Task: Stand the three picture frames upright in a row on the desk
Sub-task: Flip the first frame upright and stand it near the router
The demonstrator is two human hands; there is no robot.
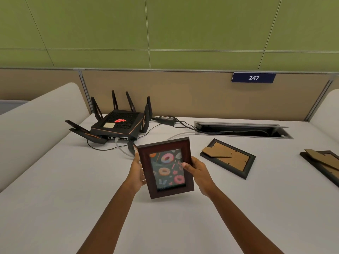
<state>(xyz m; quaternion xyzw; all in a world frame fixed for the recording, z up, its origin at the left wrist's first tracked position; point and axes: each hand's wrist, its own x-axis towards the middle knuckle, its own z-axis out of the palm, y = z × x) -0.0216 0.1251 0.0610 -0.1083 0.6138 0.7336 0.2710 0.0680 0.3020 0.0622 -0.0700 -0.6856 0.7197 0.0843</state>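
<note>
Squarely between my two hands, the dark reddish-brown wooden picture frame with a doughnut print [166, 167] is held picture-side up, tilted, its lower edge close to the white desk top [55, 198]; whether it touches I cannot tell. My left hand [137, 174] clasps its left edge, fingers tucked behind, and my right hand [197, 172] grips the right edge, thumb pressed on the front moulding. Just right of my right hand, a second dark frame lying face down with its brown cardboard back and easel leg showing [228, 158] rests flat on the desk. Farther right, at the picture's border, a third face-down dark frame with a cardboard back [322, 165] lies flat too. Beyond my left hand sits a black angular router with upright antennas and a red glowing logo [117, 125], its cables trailing toward an open metal cable hatch [242, 129] beyond my right hand.
</note>
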